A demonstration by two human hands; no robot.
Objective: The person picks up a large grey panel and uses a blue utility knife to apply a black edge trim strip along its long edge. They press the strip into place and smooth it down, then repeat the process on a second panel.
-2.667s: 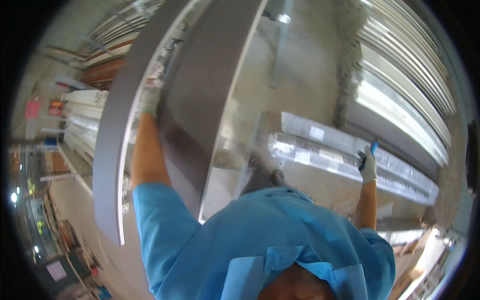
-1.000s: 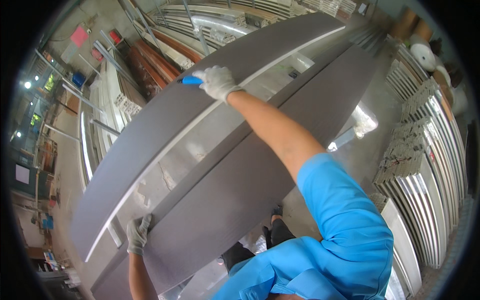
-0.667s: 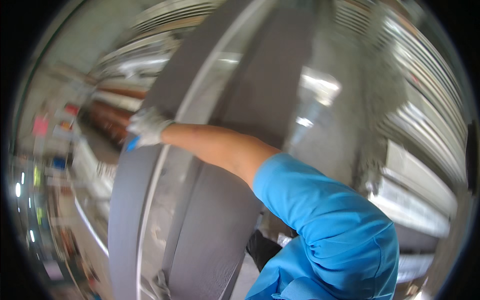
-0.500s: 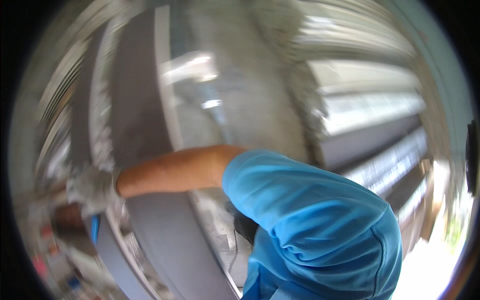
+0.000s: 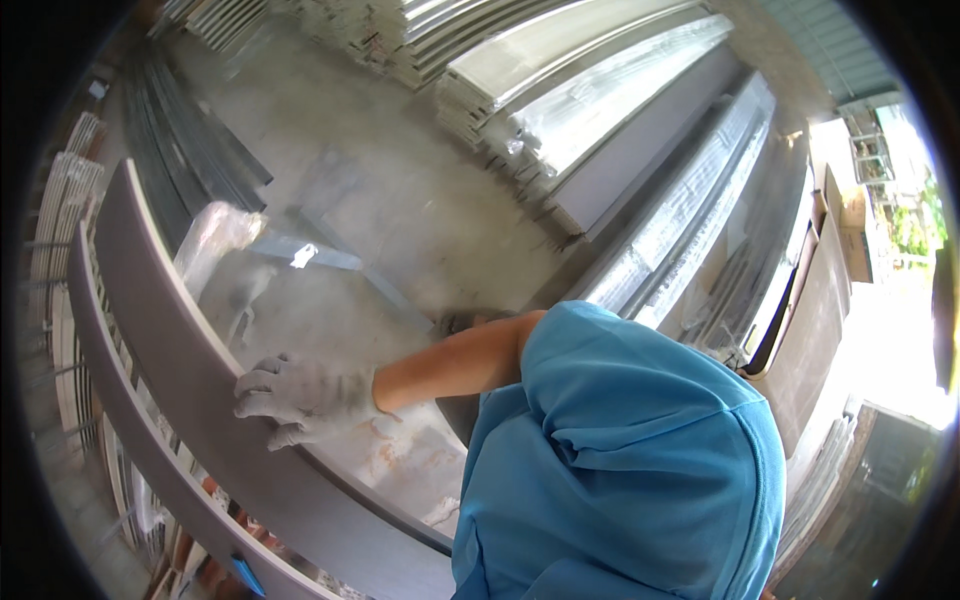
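Observation:
My right hand [image 5: 310, 398], in a pale grey work glove, comes in from the right below a blue sleeve. It is over the near edge of a long grey-brown panel [image 5: 215, 400], its fingers spread and pointing left, and the thumb lower and apart. Whether it presses on the panel cannot be told. Beyond this panel to the left runs a second, narrower panel [image 5: 130, 410] with a small blue piece [image 5: 247, 575] at its lower end. My left hand is out of view.
Dark metal strips [image 5: 185, 130] lie at the upper left. Beside them a plastic-wrapped bundle [image 5: 215, 240] rests on the concrete floor [image 5: 370, 180]. Stacked pale panels [image 5: 560, 50] and wrapped lengths [image 5: 690, 190] fill the upper right. A brown board [image 5: 810, 330] stands at the right.
The view has swung. My right hand was farther left, by the narrower panel with the blue piece, and is now over the wider panel's near edge. The earlier frame is blurred.

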